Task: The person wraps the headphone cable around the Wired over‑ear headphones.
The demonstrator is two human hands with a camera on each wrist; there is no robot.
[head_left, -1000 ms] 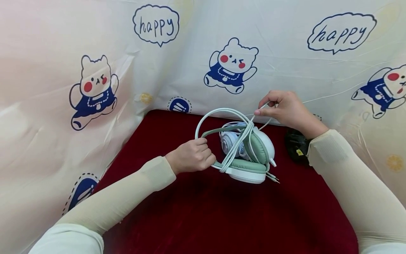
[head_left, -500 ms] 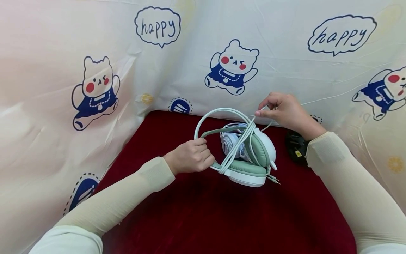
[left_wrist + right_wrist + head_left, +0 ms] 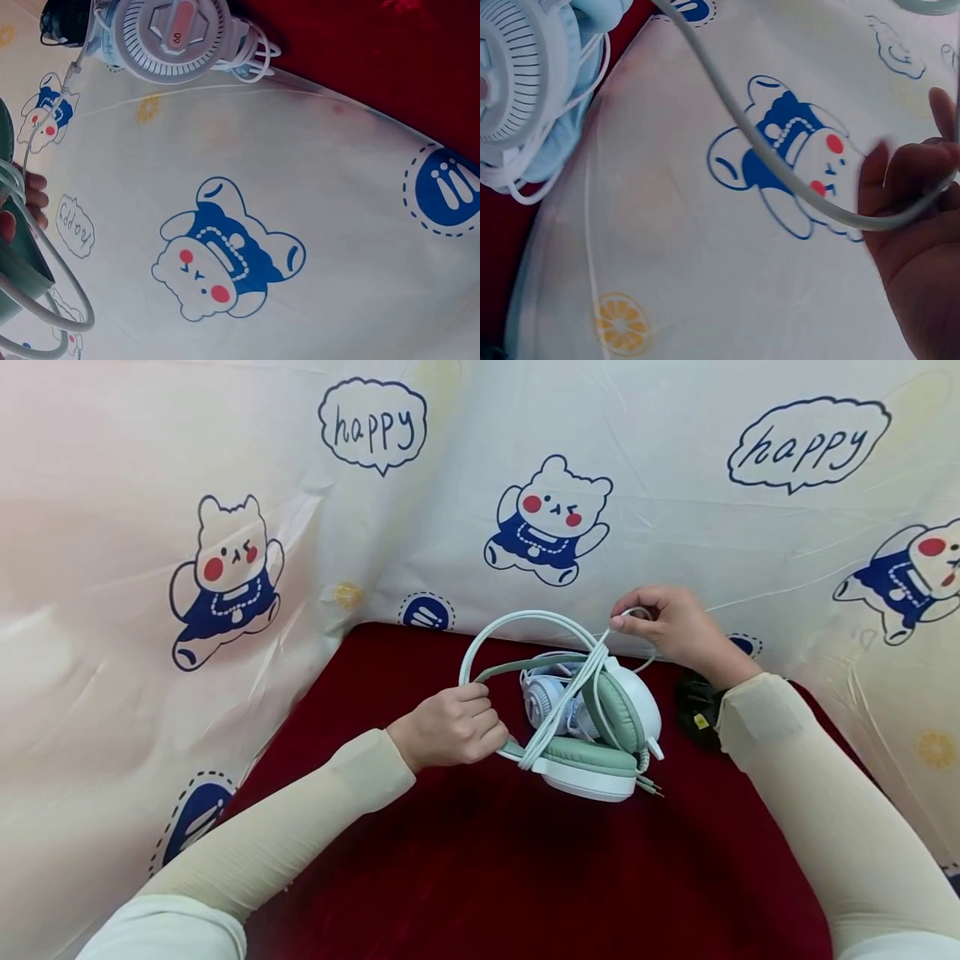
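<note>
My left hand (image 3: 453, 724) grips the headband of white headphones (image 3: 588, 783) with green ear pads, held up over the red cloth. Their pale cable (image 3: 553, 714) is wound in several turns around the headband and one ear cup. Above and to the right, my right hand (image 3: 671, 625) pinches the cable between thumb and fingers. The right wrist view shows a stretch of that cable (image 3: 772, 165) sagging in a curve to the right hand (image 3: 922, 240). Small plugs stick out below the ear cups. In the left wrist view only part of the headphones shows, at the left edge.
A second, white and light-blue pair of headphones (image 3: 176, 37) with a bundled cord lies behind the held pair. A black object (image 3: 697, 706) with a yellow mark rests at the back right. Red cloth (image 3: 525, 877) covers the table; a printed curtain (image 3: 675, 485) stands around it.
My right hand has come slightly down and to the right, still pinching the cable, and a small loop now shows at its fingers. The headphones' ear cups have shifted slightly right.
</note>
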